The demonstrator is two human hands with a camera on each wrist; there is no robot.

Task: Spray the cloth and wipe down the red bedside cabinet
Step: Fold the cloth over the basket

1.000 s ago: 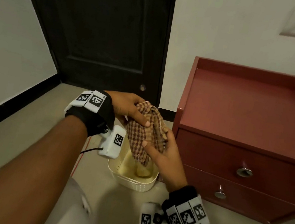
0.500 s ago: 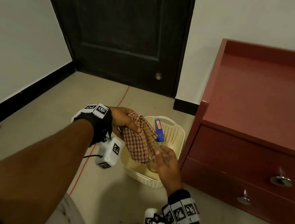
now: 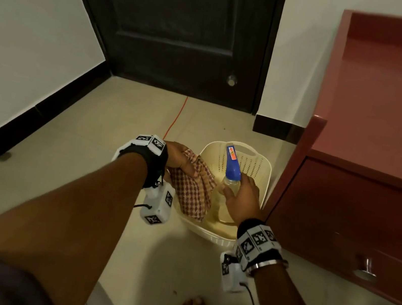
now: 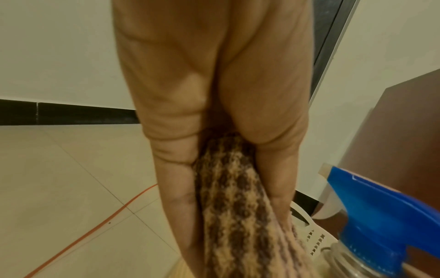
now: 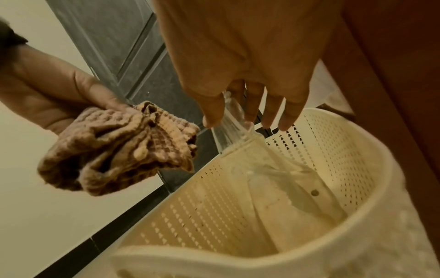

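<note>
Blue sprayer head (image 3: 233,164), hidden from right wrist.

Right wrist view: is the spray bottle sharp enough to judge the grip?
Right wrist view: dim yellowish light, clear glass spray bottle smeared, right hand's fingers soft-edged, so no. Head view: sharper, right hand at the bottle neck. Left wrist view: blue spray head blurred.

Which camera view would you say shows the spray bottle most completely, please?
The head view: the spray bottle stands in the basket, blue head to clear body, under the right hand. The left wrist view catches only its blue head and neck; the right wrist view only its clear body.
</note>
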